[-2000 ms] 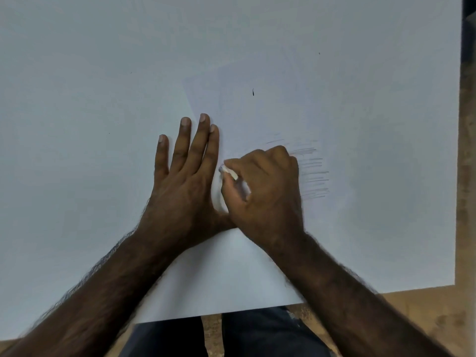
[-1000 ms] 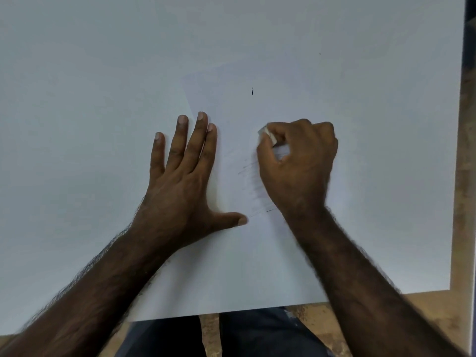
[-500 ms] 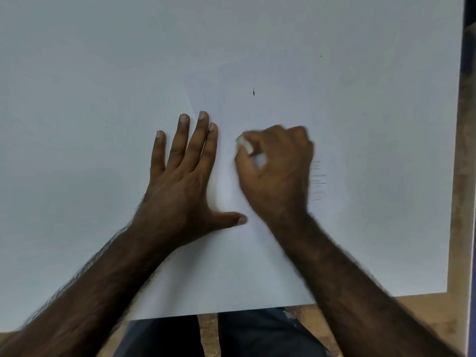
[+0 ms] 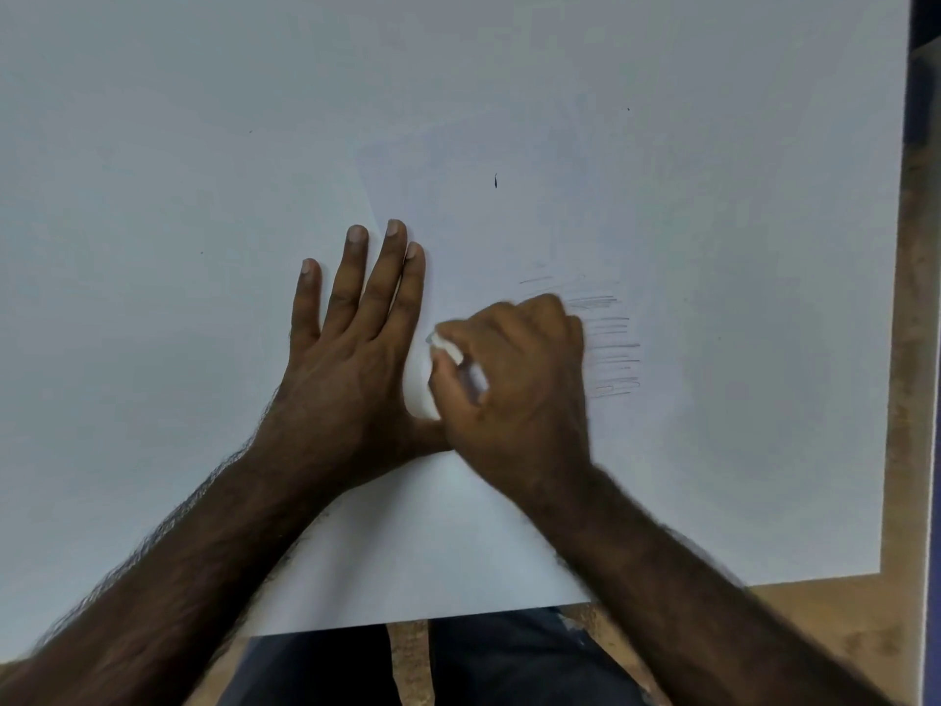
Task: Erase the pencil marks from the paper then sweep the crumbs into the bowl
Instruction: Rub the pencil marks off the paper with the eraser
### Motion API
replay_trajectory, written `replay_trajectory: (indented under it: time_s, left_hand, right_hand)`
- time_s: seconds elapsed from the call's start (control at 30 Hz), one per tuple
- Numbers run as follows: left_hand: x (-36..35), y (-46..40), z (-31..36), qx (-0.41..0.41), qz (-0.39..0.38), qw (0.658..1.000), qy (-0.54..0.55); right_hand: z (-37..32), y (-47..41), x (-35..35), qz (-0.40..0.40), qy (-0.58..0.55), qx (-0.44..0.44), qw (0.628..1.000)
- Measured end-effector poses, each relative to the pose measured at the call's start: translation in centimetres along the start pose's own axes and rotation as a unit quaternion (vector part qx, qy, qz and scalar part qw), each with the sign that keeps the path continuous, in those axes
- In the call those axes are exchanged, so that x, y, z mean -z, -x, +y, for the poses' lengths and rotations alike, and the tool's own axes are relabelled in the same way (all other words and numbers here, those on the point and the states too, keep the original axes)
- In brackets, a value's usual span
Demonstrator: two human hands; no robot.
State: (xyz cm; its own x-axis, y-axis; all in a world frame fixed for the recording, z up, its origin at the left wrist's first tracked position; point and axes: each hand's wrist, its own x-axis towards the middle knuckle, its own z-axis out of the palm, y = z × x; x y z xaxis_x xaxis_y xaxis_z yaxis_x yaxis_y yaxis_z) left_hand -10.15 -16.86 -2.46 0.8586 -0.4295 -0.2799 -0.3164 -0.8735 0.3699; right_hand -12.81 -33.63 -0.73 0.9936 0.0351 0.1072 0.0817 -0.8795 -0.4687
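A white sheet of paper (image 4: pixel 509 221) lies tilted on the white table (image 4: pixel 153 145). Grey pencil marks (image 4: pixel 611 349) run in horizontal strokes at the paper's middle right. My left hand (image 4: pixel 351 359) presses flat on the paper's left edge, fingers spread, thumb hidden under my right hand. My right hand (image 4: pixel 514 389) is closed on a white eraser (image 4: pixel 445 349), which pokes out beside my left index finger, left of the marks. No bowl is in view.
A small dark speck (image 4: pixel 495 181) lies on the paper above the hands. The table's right edge and near edge meet a brown wooden floor (image 4: pixel 911 400). My dark trousers (image 4: pixel 509 654) show below the near edge.
My right hand has rubbed the eraser back and forth: to the upper right, then down and left next to my left hand. The marks at right are uncovered. My left hand stays put.
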Motion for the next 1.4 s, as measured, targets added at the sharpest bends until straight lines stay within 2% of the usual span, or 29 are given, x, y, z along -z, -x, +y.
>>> replay_trajectory:
  time_s: [0.1, 0.23, 0.3, 0.47, 0.67, 0.83, 1.03, 1.17, 1.23, 1.4]
  left_hand:
    - [0.1, 0.0, 0.0, 0.002, -0.006, 1.000, -0.003]
    - [0.1, -0.1, 0.0, 0.002, -0.012, 1.000, -0.006]
    - [0.2, -0.1, 0.0, 0.004, -0.012, 1.000, -0.007]
    - [0.1, 0.1, -0.1, -0.010, 0.002, 1.000, 0.009]
    - [0.1, -0.1, 0.0, 0.003, -0.017, 1.000, -0.004]
    - [0.2, 0.1, 0.0, -0.005, -0.001, 1.000, 0.015]
    - [0.0, -0.1, -0.1, -0.001, -0.008, 1.000, -0.001]
    - [-0.1, 0.0, -0.2, -0.004, 0.002, 1.000, -0.004]
    - [-0.1, -0.1, -0.2, -0.003, 0.001, 1.000, -0.005]
    - [0.0, 0.0, -0.1, -0.003, 0.000, 1.000, -0.004]
  right_hand:
    - [1.8, -0.7, 0.7, 0.030, 0.025, 0.002, 0.999]
    - [5.1, -2.8, 2.2, 0.104, 0.049, -0.102, 0.988]
    - [3.8, -2.1, 1.8, 0.090, 0.035, -0.085, 0.992]
    - [-0.1, 0.9, 0.1, -0.014, 0.005, 0.049, 0.999]
    - [3.2, -3.5, 0.5, 0.054, 0.017, -0.053, 0.997]
    - [0.0, -0.8, -0.2, -0.019, -0.001, 0.036, 0.999]
    - [2.9, -4.5, 0.3, 0.046, 0.005, -0.068, 0.997]
    - [0.5, -2.1, -0.4, 0.001, -0.005, -0.009, 1.000]
    - [0.9, -2.3, -0.2, 0.005, 0.000, -0.002, 1.000]
    - [5.1, -5.1, 1.6, 0.081, -0.012, -0.093, 0.992]
